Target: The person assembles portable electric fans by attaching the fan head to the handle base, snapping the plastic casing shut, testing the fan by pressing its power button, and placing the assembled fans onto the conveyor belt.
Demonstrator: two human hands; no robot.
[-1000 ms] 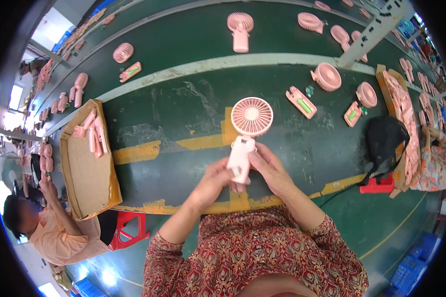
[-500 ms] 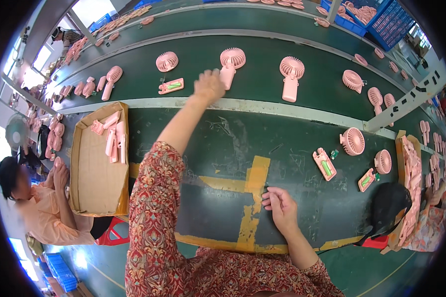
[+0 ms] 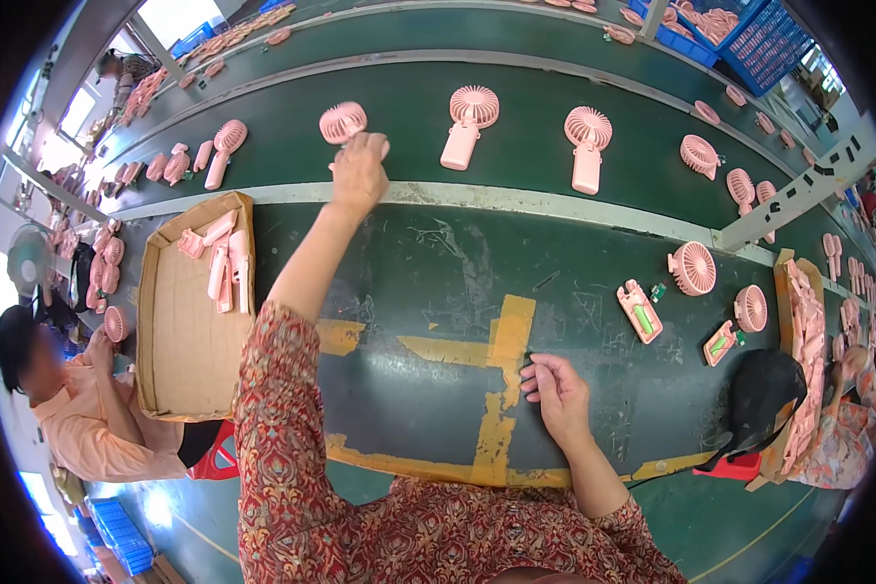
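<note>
Across pale rail (image 3: 535, 201), left hand (image 3: 361, 175) at fan (image 3: 343, 123); room rightward.

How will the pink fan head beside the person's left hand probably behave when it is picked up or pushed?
The pink fan head will probably keep its shape, since it looks like rigid moulded plastic. Its round outline suggests it may rock if the left hand pushes it. Its thin ribs could perhaps crack under hard pressure.

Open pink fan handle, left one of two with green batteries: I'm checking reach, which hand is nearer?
Right. The right hand is left of the fan handle, lower in view; the left hand is far left, by a fan head.
</note>
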